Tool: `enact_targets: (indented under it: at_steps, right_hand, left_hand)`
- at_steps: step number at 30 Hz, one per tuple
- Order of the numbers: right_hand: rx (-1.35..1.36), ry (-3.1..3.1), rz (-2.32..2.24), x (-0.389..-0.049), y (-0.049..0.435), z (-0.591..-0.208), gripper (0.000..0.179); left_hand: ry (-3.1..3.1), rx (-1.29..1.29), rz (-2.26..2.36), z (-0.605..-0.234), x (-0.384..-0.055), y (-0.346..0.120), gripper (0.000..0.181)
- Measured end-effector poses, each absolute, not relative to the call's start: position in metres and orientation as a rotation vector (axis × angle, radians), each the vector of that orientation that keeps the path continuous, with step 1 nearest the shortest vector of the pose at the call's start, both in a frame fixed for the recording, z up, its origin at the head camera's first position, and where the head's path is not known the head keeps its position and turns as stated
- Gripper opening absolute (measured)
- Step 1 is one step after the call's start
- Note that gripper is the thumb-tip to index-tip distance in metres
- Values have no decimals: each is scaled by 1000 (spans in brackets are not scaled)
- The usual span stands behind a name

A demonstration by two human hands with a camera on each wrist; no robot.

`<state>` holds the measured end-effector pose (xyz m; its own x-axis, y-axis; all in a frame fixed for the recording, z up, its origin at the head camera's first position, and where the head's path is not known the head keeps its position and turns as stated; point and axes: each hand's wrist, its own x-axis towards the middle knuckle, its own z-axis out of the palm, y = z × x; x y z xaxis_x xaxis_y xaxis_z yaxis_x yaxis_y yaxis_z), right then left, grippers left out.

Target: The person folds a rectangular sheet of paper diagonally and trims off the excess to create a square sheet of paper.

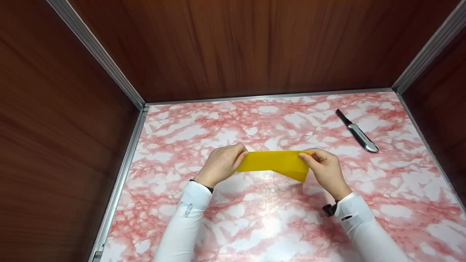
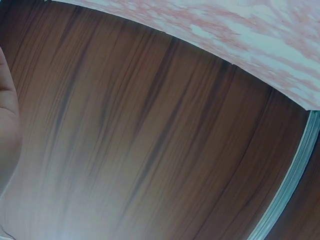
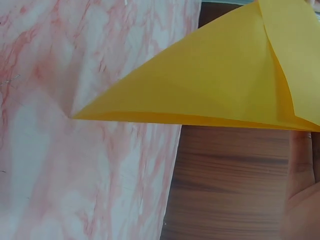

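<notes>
Over the middle of the counter [image 1: 236,236], the left hand [image 1: 222,162] and right hand [image 1: 325,168] are apart, each pinching an end of one piece of yellow paper [image 1: 273,160] stretched between them. The paper is a plain, deep yellow and smooth-faced, with a straight upper edge; its lower edge runs level from the left, then slants down to a sharp corner near the right hand. Seen from the right wrist, it tapers to a long point, and a flap [image 3: 295,55] lies folded over its broad end, a darker line of shade along the flap's edge. White sleeves [image 1: 185,214] cover both forearms. Farther out, beyond the right hand, a utility knife [image 1: 358,135] with a grey-and-black handle lies aslant on the red-and-white marbled surface. Brown wood-grain panels [image 1: 255,43] stand around the counter.
</notes>
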<state>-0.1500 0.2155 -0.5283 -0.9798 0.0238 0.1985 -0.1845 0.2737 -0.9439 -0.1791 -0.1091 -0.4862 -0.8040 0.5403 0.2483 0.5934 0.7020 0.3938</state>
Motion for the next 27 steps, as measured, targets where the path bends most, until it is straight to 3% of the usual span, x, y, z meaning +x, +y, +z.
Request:
enact_targets:
  at_steps: [20,27]
  right_hand:
    - [57,-2369,1747,-152,222,-519,18]
    - [55,-2354,1775,-151,223,-517,25]
  left_hand:
    - [-2709,-671,-1192,-484,-179,-118,19]
    - [-2658,-566,-1347,-482,-179,-119,23]
